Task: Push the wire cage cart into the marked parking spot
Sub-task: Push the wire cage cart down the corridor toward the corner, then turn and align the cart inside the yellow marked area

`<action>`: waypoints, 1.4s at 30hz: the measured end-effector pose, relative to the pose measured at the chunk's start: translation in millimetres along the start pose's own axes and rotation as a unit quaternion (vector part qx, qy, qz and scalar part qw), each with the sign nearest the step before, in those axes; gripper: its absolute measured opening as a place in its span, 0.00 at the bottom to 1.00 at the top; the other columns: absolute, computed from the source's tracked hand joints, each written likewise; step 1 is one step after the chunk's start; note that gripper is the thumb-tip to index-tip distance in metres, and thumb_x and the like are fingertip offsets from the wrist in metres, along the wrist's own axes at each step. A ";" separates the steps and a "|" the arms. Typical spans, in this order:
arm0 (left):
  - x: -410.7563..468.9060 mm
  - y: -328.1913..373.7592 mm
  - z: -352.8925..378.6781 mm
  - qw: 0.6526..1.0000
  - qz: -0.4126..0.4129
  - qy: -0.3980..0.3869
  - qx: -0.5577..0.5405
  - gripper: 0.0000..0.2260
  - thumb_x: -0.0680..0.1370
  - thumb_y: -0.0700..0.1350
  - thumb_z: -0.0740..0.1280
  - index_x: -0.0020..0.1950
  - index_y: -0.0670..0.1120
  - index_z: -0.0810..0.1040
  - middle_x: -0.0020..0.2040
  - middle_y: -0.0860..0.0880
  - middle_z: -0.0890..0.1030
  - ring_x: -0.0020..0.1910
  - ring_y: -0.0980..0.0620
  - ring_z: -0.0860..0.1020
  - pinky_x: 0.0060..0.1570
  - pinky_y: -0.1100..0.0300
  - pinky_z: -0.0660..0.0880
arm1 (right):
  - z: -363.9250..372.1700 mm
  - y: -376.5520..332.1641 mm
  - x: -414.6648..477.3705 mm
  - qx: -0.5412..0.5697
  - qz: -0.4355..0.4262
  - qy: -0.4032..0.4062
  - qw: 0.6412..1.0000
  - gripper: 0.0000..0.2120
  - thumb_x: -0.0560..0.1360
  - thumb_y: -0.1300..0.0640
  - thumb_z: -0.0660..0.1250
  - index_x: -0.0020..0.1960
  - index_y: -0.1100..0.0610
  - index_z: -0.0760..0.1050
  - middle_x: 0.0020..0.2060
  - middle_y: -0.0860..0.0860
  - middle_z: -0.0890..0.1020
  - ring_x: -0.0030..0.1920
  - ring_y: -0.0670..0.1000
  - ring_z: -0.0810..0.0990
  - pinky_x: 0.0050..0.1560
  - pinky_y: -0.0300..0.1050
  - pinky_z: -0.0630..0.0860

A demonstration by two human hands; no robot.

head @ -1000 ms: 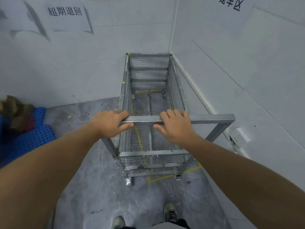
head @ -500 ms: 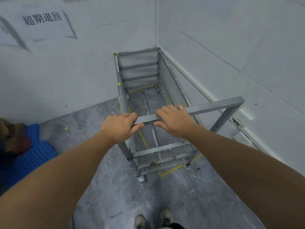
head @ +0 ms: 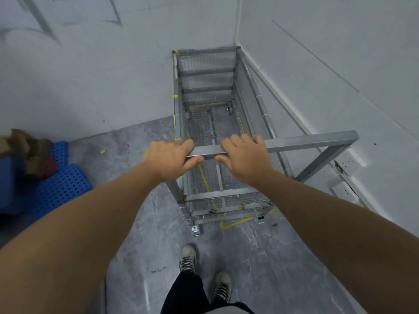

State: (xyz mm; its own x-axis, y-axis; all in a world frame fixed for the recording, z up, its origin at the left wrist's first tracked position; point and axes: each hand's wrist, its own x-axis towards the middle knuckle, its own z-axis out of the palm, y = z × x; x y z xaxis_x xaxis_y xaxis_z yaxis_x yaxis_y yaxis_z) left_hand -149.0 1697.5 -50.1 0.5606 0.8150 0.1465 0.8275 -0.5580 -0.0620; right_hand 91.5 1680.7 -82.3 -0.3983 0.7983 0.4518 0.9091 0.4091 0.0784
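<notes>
A grey wire cage cart [head: 208, 71] stands in the room's corner, its far end against the back wall and its right side along the right wall. Yellow tape lines [head: 235, 222] of the marked spot show on the floor beneath the mesh and just past the cart's near end. My left hand [head: 169, 158] grips the left end of the cart's metal handle bar [head: 310, 141]. My right hand [head: 246, 156] grips the same bar a little to the right. The cart is empty.
Blue perforated plastic pallets [head: 61, 184] with brown cardboard lie at the left on the grey marble floor. White wall sockets [head: 344, 190] sit low on the right wall near the handle's right post. My two shoes [head: 188, 259] stand behind the cart.
The cart has rolled further into the corner, and its near end now sits closer to the yellow corner mark. Both hands kept their grip on the bar.
</notes>
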 end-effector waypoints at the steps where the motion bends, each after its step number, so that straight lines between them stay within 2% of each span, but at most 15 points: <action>1: -0.5 0.4 -0.4 1.000 -0.002 0.003 0.002 0.23 0.77 0.68 0.47 0.47 0.49 0.67 0.37 0.53 0.75 0.31 0.47 0.76 0.27 0.57 0.66 | -0.1 -0.2 0.2 -0.001 0.000 0.000 1.000 0.19 0.79 0.38 0.58 0.50 0.54 0.73 0.40 0.51 0.77 0.40 0.56 0.74 0.44 0.53 0.66; 5: -0.9 4.9 -3.0 1.000 -0.019 -0.007 0.002 0.22 0.78 0.66 0.50 0.49 0.49 0.69 0.36 0.54 0.70 0.32 0.46 0.76 0.29 0.56 0.68 | -0.5 0.1 -0.6 0.001 -0.001 0.004 1.000 0.19 0.79 0.38 0.58 0.50 0.54 0.73 0.40 0.51 0.77 0.40 0.56 0.74 0.44 0.53 0.66; 8: -1.1 7.0 -3.0 1.000 -0.020 0.006 0.006 0.22 0.78 0.66 0.51 0.48 0.48 0.69 0.36 0.53 0.72 0.30 0.46 0.75 0.28 0.56 0.68 | -0.5 1.7 -1.1 -0.010 -0.002 0.011 1.000 0.19 0.79 0.37 0.58 0.49 0.54 0.73 0.40 0.51 0.77 0.40 0.56 0.74 0.44 0.53 0.66; 12: -1.6 8.6 -0.6 0.999 -0.019 0.025 0.004 0.20 0.78 0.64 0.53 0.45 0.48 0.69 0.34 0.53 0.69 0.27 0.47 0.72 0.27 0.56 0.70 | 0.2 2.7 -2.6 -0.012 -0.001 0.018 1.000 0.20 0.79 0.37 0.57 0.49 0.54 0.73 0.40 0.51 0.77 0.40 0.55 0.74 0.45 0.53 0.66; 16: -1.6 8.2 1.7 0.999 -0.001 0.054 0.010 0.20 0.78 0.64 0.55 0.43 0.47 0.69 0.32 0.51 0.75 0.25 0.50 0.67 0.24 0.60 0.63 | 1.0 2.7 -3.2 -0.010 0.001 0.021 1.000 0.20 0.79 0.37 0.57 0.49 0.54 0.74 0.41 0.51 0.78 0.40 0.55 0.75 0.45 0.53 0.67; 20: -2.0 7.4 3.0 0.999 0.001 0.053 0.004 0.21 0.78 0.64 0.53 0.43 0.48 0.70 0.31 0.50 0.75 0.24 0.49 0.68 0.25 0.60 0.64 | 1.2 3.0 -3.4 -0.004 0.004 0.014 1.000 0.21 0.80 0.37 0.55 0.50 0.54 0.74 0.41 0.51 0.78 0.41 0.55 0.75 0.45 0.54 0.69; 24: -2.6 8.4 1.0 0.998 0.007 0.069 -0.001 0.20 0.78 0.64 0.54 0.42 0.48 0.71 0.29 0.50 0.76 0.23 0.47 0.73 0.24 0.61 0.63 | 2.9 2.5 -3.7 -0.014 0.008 0.013 1.000 0.21 0.79 0.36 0.56 0.51 0.53 0.74 0.42 0.51 0.78 0.41 0.55 0.75 0.46 0.54 0.69; 28: -2.9 11.1 -1.3 0.997 0.006 0.073 0.001 0.20 0.78 0.63 0.54 0.42 0.48 0.72 0.28 0.50 0.75 0.22 0.51 0.67 0.25 0.62 0.59 | 4.3 2.2 -4.1 -0.012 0.011 0.009 1.000 0.20 0.79 0.36 0.57 0.51 0.53 0.74 0.42 0.50 0.78 0.41 0.55 0.75 0.46 0.53 0.68; 31: -2.6 10.7 -2.0 0.998 0.012 0.061 0.008 0.21 0.78 0.63 0.54 0.41 0.47 0.71 0.28 0.50 0.75 0.21 0.49 0.70 0.24 0.62 0.59 | 3.0 1.5 -4.2 -0.007 0.013 0.009 1.000 0.20 0.79 0.37 0.57 0.50 0.53 0.74 0.42 0.50 0.78 0.41 0.55 0.75 0.46 0.53 0.69; 34: -0.9 8.8 -1.9 0.999 0.020 0.045 0.003 0.21 0.78 0.64 0.53 0.42 0.48 0.70 0.30 0.50 0.76 0.23 0.48 0.72 0.23 0.61 0.61 | -0.8 1.2 -2.6 0.004 0.023 -0.003 1.000 0.20 0.79 0.36 0.57 0.51 0.53 0.74 0.42 0.50 0.78 0.42 0.55 0.75 0.47 0.54 0.69; 37: 0.9 5.5 -2.2 1.000 0.012 0.006 -0.014 0.19 0.79 0.64 0.51 0.46 0.49 0.68 0.36 0.50 0.77 0.29 0.48 0.75 0.27 0.57 0.67 | -3.2 1.3 -1.0 0.021 0.029 -0.022 0.999 0.22 0.79 0.35 0.55 0.53 0.52 0.75 0.44 0.49 0.79 0.44 0.55 0.76 0.49 0.54 0.69; 42: 3.9 1.8 -5.9 0.999 0.012 -0.038 -0.023 0.21 0.79 0.66 0.50 0.53 0.50 0.69 0.41 0.50 0.78 0.36 0.47 0.78 0.30 0.55 0.71 | -6.6 0.0 -1.2 0.033 0.048 -0.049 0.997 0.23 0.78 0.34 0.53 0.55 0.50 0.75 0.46 0.48 0.80 0.46 0.54 0.78 0.50 0.53 0.70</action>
State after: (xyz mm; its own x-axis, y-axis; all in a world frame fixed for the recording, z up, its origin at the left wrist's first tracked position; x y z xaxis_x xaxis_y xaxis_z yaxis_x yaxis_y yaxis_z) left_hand -145.5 1698.8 -43.8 0.5830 0.8094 0.0707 0.8121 -0.5832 -0.0199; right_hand 92.8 1676.9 -76.9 -0.3227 0.8731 0.3655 0.9350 0.3541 -0.0204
